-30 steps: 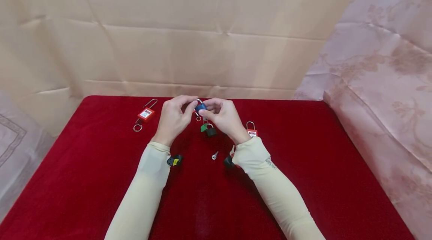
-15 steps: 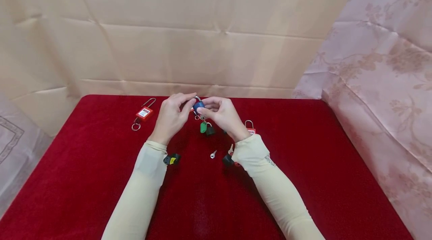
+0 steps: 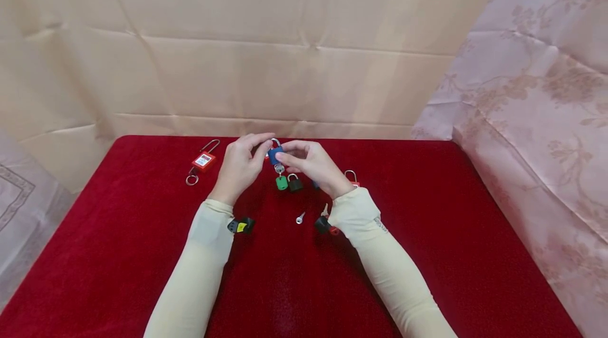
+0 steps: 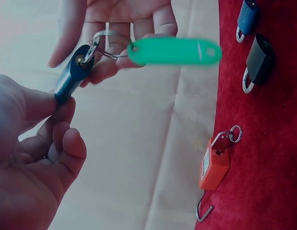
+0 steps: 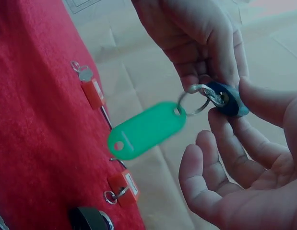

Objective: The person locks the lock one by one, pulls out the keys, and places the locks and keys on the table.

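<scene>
A blue padlock [image 3: 275,156] is held up between both hands over the far part of the table. My right hand [image 3: 315,166] pinches its body between thumb and fingers. At the shackle end, the thumb and forefinger of my left hand [image 3: 243,165] pinch the padlock. A key [image 5: 213,96] sits in the keyhole at its bottom, as the right wrist view shows. From the key's ring hangs a green key tag [image 4: 174,51]. In the head view the padlock stands nearly upright, shackle up. Fingers hide most of the shackle in both wrist views.
On the red cloth lie a red padlock [image 3: 204,161] with its shackle raised, a black padlock [image 3: 295,184], and a loose key [image 3: 300,218]. Another red padlock [image 3: 351,176] and a second blue padlock [image 4: 248,18] lie near the right hand, partly hidden in the head view.
The padlock has turned more upright and shifted slightly left, with the green tag swinging left below it. Both hands keep their hold.
</scene>
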`<state>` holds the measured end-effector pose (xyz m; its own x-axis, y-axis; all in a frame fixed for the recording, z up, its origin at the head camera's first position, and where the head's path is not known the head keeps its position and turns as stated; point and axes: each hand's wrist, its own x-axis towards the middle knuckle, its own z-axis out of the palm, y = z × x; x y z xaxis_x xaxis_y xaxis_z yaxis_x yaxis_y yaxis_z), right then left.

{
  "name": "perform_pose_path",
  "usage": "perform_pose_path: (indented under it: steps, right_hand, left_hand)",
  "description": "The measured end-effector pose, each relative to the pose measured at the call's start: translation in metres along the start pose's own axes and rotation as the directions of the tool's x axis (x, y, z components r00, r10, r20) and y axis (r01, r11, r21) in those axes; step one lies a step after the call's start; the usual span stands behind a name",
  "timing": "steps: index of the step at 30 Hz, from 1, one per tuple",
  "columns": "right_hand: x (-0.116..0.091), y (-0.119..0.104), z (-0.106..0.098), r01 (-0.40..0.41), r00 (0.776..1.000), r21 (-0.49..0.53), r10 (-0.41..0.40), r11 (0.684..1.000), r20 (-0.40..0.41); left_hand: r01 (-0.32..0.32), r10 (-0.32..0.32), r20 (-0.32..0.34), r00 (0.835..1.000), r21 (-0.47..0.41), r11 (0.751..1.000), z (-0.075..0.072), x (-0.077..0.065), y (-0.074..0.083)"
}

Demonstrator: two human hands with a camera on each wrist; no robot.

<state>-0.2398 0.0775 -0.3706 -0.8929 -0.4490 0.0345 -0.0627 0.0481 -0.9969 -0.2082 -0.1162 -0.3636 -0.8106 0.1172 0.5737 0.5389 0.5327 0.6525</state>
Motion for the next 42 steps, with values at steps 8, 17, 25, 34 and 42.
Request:
perform_pose_path:
  steps: [8,17,25,34,42]
  right_hand:
    - [-0.001,-0.001,-0.003,0.020,1.000,-0.063,-0.020,0.998,-0.008]
    - [0.000,-0.006,-0.005,0.073,0.983,-0.011,-0.074,0.997,-0.166]
    - [-0.001,-0.011,-0.008,0.148,0.963,0.053,-0.131,0.988,-0.234]
    - [-0.004,-0.013,-0.009,0.204,0.958,0.071,-0.184,0.976,-0.219]
    - [-0.004,-0.012,-0.011,0.203,0.963,0.059,-0.188,0.977,-0.192]
  left_hand:
    - [-0.011,0.011,0.005,1.000,-0.003,1.000,0.005,0.001,0.000]
    - [0.075,-0.075,-0.006,0.997,-0.011,0.997,0.002,0.000,-0.001]
    - [0.099,-0.089,0.113,0.990,-0.082,0.992,0.003,-0.001,0.001]
    - [0.057,-0.043,0.108,0.993,-0.124,0.991,0.006,-0.002,0.000]
    - [0.045,-0.037,0.084,0.996,-0.089,0.995,0.007,-0.001,0.000]
